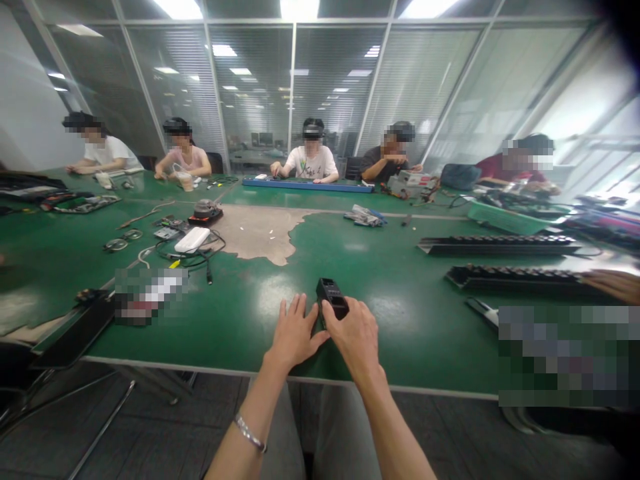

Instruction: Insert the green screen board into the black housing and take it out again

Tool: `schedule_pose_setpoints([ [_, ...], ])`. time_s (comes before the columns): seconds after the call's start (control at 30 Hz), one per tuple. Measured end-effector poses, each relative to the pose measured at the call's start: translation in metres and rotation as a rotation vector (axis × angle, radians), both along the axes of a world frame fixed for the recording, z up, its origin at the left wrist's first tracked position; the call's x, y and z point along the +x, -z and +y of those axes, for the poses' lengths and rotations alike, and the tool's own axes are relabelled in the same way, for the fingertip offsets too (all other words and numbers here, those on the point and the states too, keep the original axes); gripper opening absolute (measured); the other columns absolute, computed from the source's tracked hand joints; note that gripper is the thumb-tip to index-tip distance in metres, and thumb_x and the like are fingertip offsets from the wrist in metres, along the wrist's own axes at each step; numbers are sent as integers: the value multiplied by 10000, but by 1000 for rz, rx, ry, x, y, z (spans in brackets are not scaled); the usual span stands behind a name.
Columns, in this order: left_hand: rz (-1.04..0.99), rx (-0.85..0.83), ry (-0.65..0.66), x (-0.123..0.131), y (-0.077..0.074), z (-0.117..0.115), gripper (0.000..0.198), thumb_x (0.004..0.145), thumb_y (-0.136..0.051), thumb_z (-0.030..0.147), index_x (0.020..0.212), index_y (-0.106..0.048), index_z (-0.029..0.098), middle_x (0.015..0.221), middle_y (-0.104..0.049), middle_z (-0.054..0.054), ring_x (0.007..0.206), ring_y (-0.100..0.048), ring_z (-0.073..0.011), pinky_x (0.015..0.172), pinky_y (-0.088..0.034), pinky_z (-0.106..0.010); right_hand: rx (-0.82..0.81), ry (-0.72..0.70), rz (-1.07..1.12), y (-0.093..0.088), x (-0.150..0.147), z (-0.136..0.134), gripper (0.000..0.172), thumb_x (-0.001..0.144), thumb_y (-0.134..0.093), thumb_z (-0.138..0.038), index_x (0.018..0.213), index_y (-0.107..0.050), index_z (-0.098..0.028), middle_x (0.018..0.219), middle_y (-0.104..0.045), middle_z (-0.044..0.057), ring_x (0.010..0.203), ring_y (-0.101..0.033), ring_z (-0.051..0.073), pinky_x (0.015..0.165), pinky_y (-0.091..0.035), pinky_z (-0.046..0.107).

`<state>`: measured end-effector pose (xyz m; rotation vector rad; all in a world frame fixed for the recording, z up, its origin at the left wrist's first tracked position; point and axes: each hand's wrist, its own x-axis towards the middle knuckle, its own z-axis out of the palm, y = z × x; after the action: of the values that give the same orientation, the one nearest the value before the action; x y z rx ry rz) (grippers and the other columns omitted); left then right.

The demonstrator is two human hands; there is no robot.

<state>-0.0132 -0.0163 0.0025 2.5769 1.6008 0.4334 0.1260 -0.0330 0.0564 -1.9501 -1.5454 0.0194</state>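
Observation:
A small black device (pixel 331 297) stands near the front edge of the green table (pixel 400 280). My right hand (pixel 356 337) is closed around its lower end, fingers curled over it. My left hand (pixel 295 333) lies flat beside it on the table, fingers stretched out, thumb touching the device's left side. A silver bracelet (pixel 249 433) sits on my left wrist.
Left of centre lie a white box (pixel 192 239), black cables and small parts. Black keyboard-like strips (pixel 500 245) lie to the right. A worn bare patch (pixel 260 233) marks the table's middle. Several people sit along the far side. Another person's hand (pixel 617 283) shows at the right edge.

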Motion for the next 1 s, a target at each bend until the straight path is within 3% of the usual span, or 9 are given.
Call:
schedule_pose_setpoints([
  [0.2, 7, -12, -10, 0, -3, -1, 759, 944, -344, 650, 1516, -337, 151, 1596, -298, -163, 1494, -190, -337, 1199, -135, -588, -13, 3, -25, 3, -7, -6, 408, 894, -533, -509, 1065, -642, -155, 968, -651, 114, 855, -620, 227, 743, -398, 309],
  [0.4, 12, -35, -5, 0, -2, 1, 881, 897, -382, 656, 1549, -225, 84, 1616, -238, -172, 1506, -148, -330, 1207, -125, -570, -32, 5, -57, 13, -5, -10, 391, 900, -535, -478, 1097, -620, -151, 986, -640, 112, 862, -625, 221, 740, -407, 303],
  [0.73, 36, -33, -19, 2, 3, 3, 844, 905, -399, 568, 1556, -187, 74, 1623, -215, -175, 1505, -160, -313, 1214, -110, -547, -122, 26, -65, 23, -6, -17, 389, 915, -519, -476, 1156, -580, -177, 1022, -619, 95, 882, -640, 215, 732, -418, 300],
  [0.93, 48, -42, -22, 3, 1, 3, 855, 909, -396, 590, 1558, -186, 73, 1620, -225, -173, 1503, -171, -310, 1215, -121, -541, -101, 44, -66, 22, -2, -17, 576, 883, -524, -601, 1267, -534, -172, 1091, -613, 113, 970, -637, 251, 747, -435, 319],
  [1.0, 57, -40, -32, 4, 1, 4, 836, 918, -391, 589, 1557, -201, 85, 1620, -231, -168, 1503, -167, -316, 1213, -127, -544, -100, 30, -51, 20, 1, -14, 562, 878, -528, -604, 1227, -561, -165, 1072, -618, 117, 978, -634, 252, 771, -436, 321],
])
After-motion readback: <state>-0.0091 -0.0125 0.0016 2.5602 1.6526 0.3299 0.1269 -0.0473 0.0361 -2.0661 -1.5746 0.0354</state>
